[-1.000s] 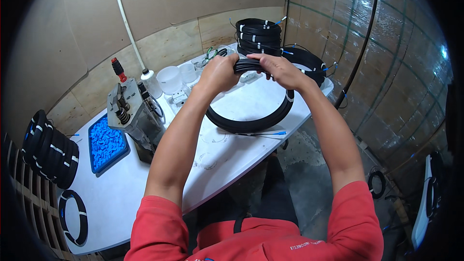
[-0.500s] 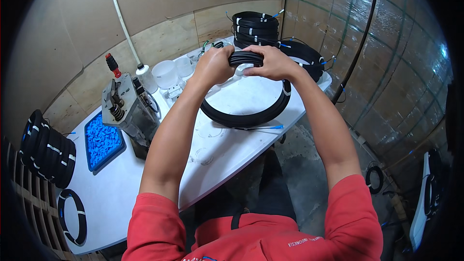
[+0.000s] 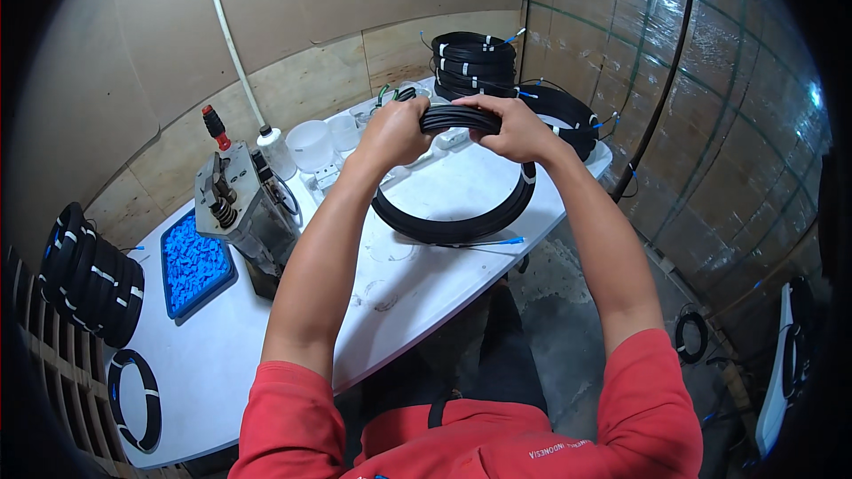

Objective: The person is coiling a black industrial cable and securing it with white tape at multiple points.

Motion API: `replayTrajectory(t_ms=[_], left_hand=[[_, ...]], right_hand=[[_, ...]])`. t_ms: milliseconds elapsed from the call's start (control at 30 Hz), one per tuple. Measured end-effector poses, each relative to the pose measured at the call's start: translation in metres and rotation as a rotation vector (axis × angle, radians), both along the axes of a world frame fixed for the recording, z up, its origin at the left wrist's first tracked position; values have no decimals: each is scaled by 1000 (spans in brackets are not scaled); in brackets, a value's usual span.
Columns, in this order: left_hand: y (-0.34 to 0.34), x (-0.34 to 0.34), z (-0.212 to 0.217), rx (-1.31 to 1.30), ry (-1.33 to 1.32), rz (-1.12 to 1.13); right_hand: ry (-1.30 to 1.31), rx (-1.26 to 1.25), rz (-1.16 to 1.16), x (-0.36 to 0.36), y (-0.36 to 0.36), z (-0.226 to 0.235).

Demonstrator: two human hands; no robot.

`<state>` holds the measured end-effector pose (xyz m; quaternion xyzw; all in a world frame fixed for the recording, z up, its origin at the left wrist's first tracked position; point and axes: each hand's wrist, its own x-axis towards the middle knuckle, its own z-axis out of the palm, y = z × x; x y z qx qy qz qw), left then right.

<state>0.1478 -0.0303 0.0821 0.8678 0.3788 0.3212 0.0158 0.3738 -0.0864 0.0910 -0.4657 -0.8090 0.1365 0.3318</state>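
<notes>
My left fingers (image 3: 415, 109) and right fingers (image 3: 484, 105) curl firmly around the far side of one black cable coil (image 3: 457, 231), centre of the frame; some fingertips are hidden. The white surface (image 3: 213, 372) also carries one metal machine (image 3: 262, 235), one tray (image 3: 207, 298) of countless blue pieces, and one lone coil (image 3: 153, 412), lower left. White lettering on my red shirt (image 3: 497, 443) is partly lost in folds.

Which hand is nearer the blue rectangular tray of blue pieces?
Left. The left hand grips the round black cable coil, beyond and right of the blue tray; the right hand grips it farther right.
</notes>
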Motion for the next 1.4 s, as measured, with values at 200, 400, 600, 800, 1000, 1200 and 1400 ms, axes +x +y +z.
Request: replayTrajectory(t_ms=[200,400,600,800,1000,1200,1400], left_hand=[[7,2,-4,52,3,30],[17,-6,-10,48,-63,-38],[13,0,-7,22,-37,7],[23,-17,-11,-15,-92,-48],[1,-4,-4,-46,-119,-63],[4,-8,-5,-38,-97,-34],[0,-4,-1,-16,-32,-12]], right_hand=[[-98,-7,-152,-9,-4,2],[-35,133,-126,-16,-3,-5],[-22,49,-127,-10,3,-4],[-22,113,-160,-31,-7,-4],[-34,97,-123,-5,19,-10],[-37,54,-112,-10,20,-11],[-38,60,-109,-6,20,-10]])
